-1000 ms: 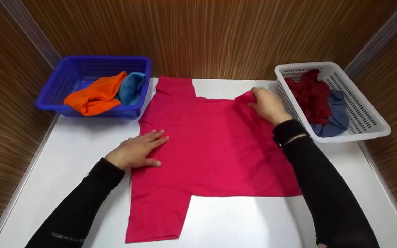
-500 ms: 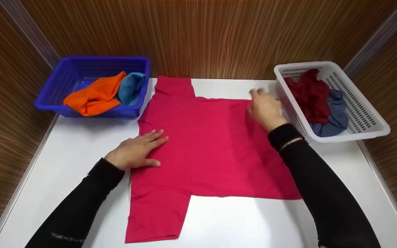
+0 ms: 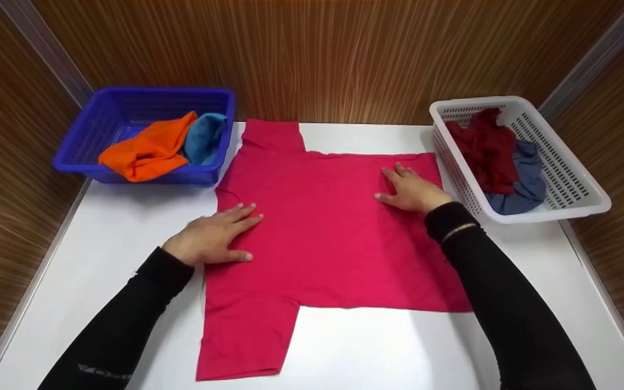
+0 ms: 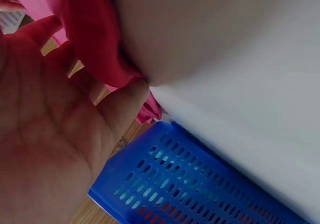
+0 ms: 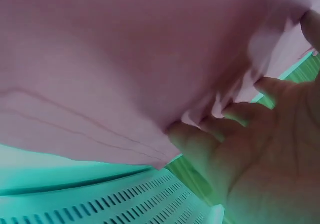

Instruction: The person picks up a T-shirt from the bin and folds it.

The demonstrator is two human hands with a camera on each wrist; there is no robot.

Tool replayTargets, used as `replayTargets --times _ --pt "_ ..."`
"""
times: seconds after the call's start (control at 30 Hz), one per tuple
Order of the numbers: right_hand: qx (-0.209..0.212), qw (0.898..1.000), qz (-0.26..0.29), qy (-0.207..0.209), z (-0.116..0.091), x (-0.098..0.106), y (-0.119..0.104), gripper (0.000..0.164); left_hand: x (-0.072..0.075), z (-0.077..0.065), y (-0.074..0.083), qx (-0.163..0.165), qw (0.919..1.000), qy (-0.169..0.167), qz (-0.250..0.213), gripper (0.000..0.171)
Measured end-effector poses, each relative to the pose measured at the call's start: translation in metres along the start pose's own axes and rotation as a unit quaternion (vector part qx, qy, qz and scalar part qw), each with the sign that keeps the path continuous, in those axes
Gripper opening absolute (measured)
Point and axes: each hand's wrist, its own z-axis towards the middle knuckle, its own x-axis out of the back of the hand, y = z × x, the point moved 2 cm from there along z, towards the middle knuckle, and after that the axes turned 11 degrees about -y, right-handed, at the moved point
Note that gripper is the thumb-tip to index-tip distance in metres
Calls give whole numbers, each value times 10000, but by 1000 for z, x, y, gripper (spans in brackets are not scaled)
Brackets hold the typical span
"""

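Observation:
A pinkish-red T-shirt (image 3: pixel 317 233) lies spread sideways on the white table, collar side to the left and hem to the right. My left hand (image 3: pixel 215 235) rests on its collar end with the fingers spread. Toward the far hem corner, my right hand (image 3: pixel 412 190) touches the cloth with extended fingers, and part of the hem is hidden under the right forearm. In the left wrist view the left hand (image 4: pixel 55 124) is at the edge of the shirt (image 4: pixel 95 34). The right wrist view has the right hand's (image 5: pixel 260 134) fingertips against the shirt (image 5: pixel 115 59).
A blue basket (image 3: pixel 73 146) at the back left holds an orange cloth (image 3: pixel 149 149) and a blue cloth (image 3: pixel 205 140). At the back right, a white basket (image 3: pixel 572 212) contains dark red (image 3: pixel 488 154) and grey-blue (image 3: pixel 526 179) cloths. Wood-grain panels (image 3: pixel 333 59) enclose the table.
My right hand has let go of the far hem corner, which was lifted and folded back and now lies flat. It then came down onto the shirt. The left hand stays in place.

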Motion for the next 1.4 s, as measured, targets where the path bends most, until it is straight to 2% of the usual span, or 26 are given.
replayTargets --times 0.13,0.23,0.33,0.43,0.57,0.8,0.9,1.07,1.17,1.4 --pt "278 9961 -400 741 -14 -3 -3 76 3 -2 3 -82 9986 284 444 86" --pt "640 9886 -704 1166 -32 -7 -6 72 4 -6 6 -244 9945 582 831 79" --pt "1134 9784 -976 1428 -52 -16 -5 69 3 -12 9 -417 9911 781 998 73" --pt "1546 9687 -1084 1612 -73 -30 0 66 1 -22 13 -581 9901 815 986 67" --pt "1931 9578 -1191 1763 -100 -48 12 55 -5 -37 18 -816 9916 679 738 59" --pt "2797 9293 -1639 1771 -139 -80 20 35 -21 -60 29 -1307 9871 699 604 37" --pt "2914 9282 -1674 1597 -149 -89 21 33 -28 -64 33 -1391 9869 558 596 42" --pt "2858 9394 -1566 1067 -160 -99 23 36 -39 -62 36 -1391 9885 280 520 51" --pt "2855 9419 -1520 906 -162 -103 22 32 -43 -61 37 -1486 9872 288 504 44" --pt "2908 9361 -1608 1150 -161 -103 17 20 -43 -61 37 -1635 9828 587 624 17"
